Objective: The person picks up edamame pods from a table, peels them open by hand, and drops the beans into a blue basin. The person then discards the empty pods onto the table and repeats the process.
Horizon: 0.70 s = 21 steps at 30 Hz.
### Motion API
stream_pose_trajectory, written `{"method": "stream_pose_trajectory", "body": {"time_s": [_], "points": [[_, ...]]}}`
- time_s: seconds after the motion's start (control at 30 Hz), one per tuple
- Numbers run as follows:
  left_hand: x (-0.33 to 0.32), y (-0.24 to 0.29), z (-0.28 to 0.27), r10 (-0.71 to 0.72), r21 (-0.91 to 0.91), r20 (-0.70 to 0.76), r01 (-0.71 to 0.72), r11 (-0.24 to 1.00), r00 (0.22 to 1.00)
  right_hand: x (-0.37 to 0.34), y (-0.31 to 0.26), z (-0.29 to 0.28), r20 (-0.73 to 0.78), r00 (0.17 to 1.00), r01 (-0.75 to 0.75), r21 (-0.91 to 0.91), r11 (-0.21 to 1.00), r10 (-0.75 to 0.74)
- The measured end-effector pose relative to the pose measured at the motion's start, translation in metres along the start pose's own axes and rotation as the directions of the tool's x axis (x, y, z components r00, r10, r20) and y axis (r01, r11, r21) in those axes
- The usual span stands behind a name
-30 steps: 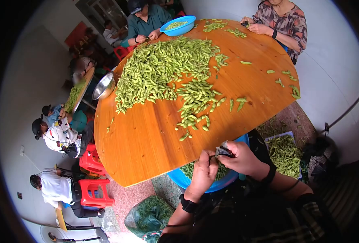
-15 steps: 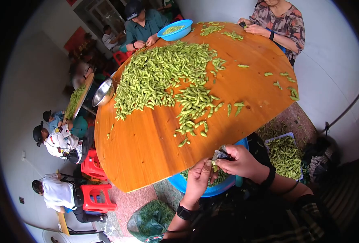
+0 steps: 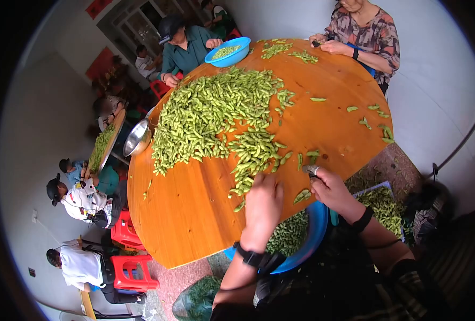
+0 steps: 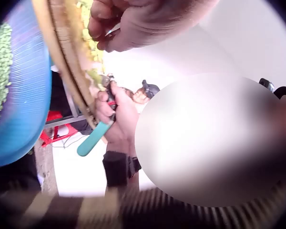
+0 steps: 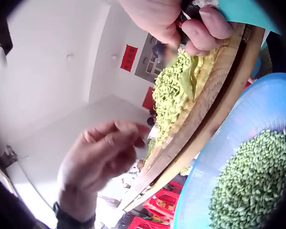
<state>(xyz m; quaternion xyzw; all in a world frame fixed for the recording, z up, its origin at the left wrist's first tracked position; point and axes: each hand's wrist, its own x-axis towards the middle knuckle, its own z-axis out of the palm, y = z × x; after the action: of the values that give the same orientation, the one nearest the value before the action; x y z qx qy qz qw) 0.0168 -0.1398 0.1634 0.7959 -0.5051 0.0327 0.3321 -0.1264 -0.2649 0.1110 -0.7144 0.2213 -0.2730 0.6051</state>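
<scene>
Pods (image 3: 210, 109): big pile out on the tabletop (image 3: 189, 214), with a looser clump trailing toward us. Probably spread like that so we can grab singles without leaning over.
Left hand (image 3: 263, 206): right over the near end of that clump, knuckles up. Fingertips are hidden from above and pretty murky in the wrist views, so we honestly can't tell whether it's pinching a pod.
Right hand (image 3: 328, 190): just above the tabletop's near edge, fingers curled round a tool (image 4: 94, 139), teal handle poking out below. We'd guess that low grip leaves the other end free to work; can't make that end out clearly.
Strays (image 3: 302, 196): lying near the edge between our hands, easy reach for either.
Blue bowl (image 3: 319, 227): under the edge, right in front of us, with shelled beans (image 3: 288, 235) in it. Looks parked there so beans drop straight in.
Metal bowl (image 3: 136, 137): off at the tabletop's far left, no hand near it.
</scene>
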Motion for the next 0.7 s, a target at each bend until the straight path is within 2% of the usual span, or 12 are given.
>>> {"method": "stream_pose_trajectory", "body": {"time_s": [0.03, 0.13, 0.23, 0.3, 0.37, 0.4, 0.43, 0.5, 0.57, 0.6, 0.63, 0.7], "points": [[0.017, -0.005, 0.018, 0.062, 0.060, -0.050, -0.059, 0.996, 0.997, 0.002, -0.005, -0.002, 0.033, 0.990, -0.137, 0.129, 0.982, 0.134], [0.051, -0.005, 0.053, -0.015, 0.175, 0.063, 0.004, 0.984, 0.998, 0.000, -0.013, -0.006, 0.059, 0.970, -0.244, 0.204, 0.948, 0.237], [0.061, -0.017, 0.068, -0.009, 0.221, 0.107, -0.015, 0.975, 0.994, 0.001, -0.011, -0.010, 0.110, 0.958, -0.284, 0.207, 0.936, 0.266], [0.054, -0.025, 0.066, 0.069, 0.252, 0.082, -0.088, 0.964, 0.994, 0.001, -0.012, -0.012, 0.131, 0.953, -0.294, 0.196, 0.936, 0.272], [0.043, -0.031, 0.059, 0.165, 0.044, -0.029, -0.164, 0.986, 0.986, 0.002, -0.009, -0.010, 0.135, 0.963, -0.257, 0.203, 0.945, 0.232], [0.035, -0.027, 0.053, 0.108, -0.140, -0.028, -0.111, 0.984, 0.994, 0.003, -0.009, -0.008, 0.131, 0.963, -0.259, 0.210, 0.943, 0.236], [0.027, -0.019, 0.043, 0.108, -0.138, -0.020, -0.109, 0.984, 0.994, 0.003, -0.010, -0.005, 0.118, 0.969, -0.238, 0.226, 0.945, 0.216], [0.012, -0.006, 0.025, -0.154, -0.420, 0.209, 0.231, 0.878, 0.966, 0.002, -0.015, 0.002, 0.106, 0.973, -0.223, 0.245, 0.943, 0.203], [-0.006, -0.002, 0.020, -0.047, -0.404, 0.184, 0.119, 0.907, 0.982, 0.002, -0.027, 0.009, 0.138, 0.981, -0.169, 0.247, 0.954, 0.138], [-0.014, 0.000, 0.024, -0.022, -0.410, 0.193, 0.101, 0.906, 0.981, 0.000, -0.026, 0.013, 0.058, 0.997, -0.066, 0.192, 0.979, 0.055], [-0.021, 0.001, 0.027, 0.002, -0.418, 0.200, 0.083, 0.905, 0.980, -0.003, -0.024, 0.014, 0.056, 0.997, -0.068, 0.192, 0.979, 0.058], [-0.026, 0.007, 0.028, -0.006, -0.447, 0.260, 0.126, 0.886, 0.966, -0.009, -0.018, 0.015, -0.109, 0.988, 0.096, -0.098, 0.991, -0.107]]}}
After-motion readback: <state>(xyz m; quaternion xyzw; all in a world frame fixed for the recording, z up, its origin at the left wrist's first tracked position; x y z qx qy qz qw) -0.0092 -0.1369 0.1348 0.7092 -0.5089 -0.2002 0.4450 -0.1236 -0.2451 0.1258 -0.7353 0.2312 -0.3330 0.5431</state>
